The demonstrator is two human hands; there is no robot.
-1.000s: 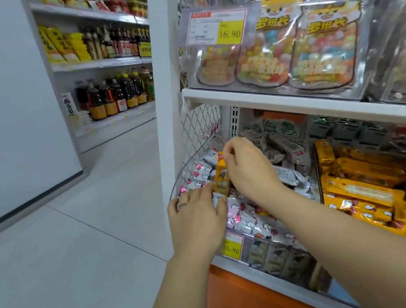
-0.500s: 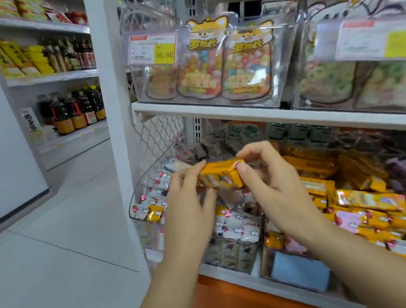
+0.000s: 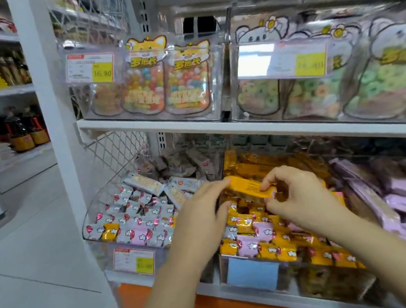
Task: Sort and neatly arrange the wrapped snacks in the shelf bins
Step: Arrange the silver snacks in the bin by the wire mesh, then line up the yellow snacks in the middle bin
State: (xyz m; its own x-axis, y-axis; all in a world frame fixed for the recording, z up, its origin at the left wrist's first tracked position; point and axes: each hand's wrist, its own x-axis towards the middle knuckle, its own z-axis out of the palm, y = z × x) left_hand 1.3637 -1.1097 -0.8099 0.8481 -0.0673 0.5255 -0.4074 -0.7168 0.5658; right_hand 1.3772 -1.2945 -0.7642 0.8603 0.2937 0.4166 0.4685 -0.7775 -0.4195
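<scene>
Now | left hand [image 3: 200, 220] and right hand [image 3: 296, 193] pinching orange snack bar [image 3: 248, 186] | price tag [image 3: 89, 68] reads 16.80

Bins [image 3: 91, 220]: clear glossy plastic. Snack wrappers [image 3: 246, 221]: shiny foil-like film. Side mesh [image 3: 117, 151]: white wire. Floor [image 3: 30, 252]: smooth tile.

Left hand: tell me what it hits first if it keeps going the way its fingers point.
The left hand already touches the orange snack bar; beyond it, probably the stacked orange bars in the middle bin, though depth is unclear.
</scene>
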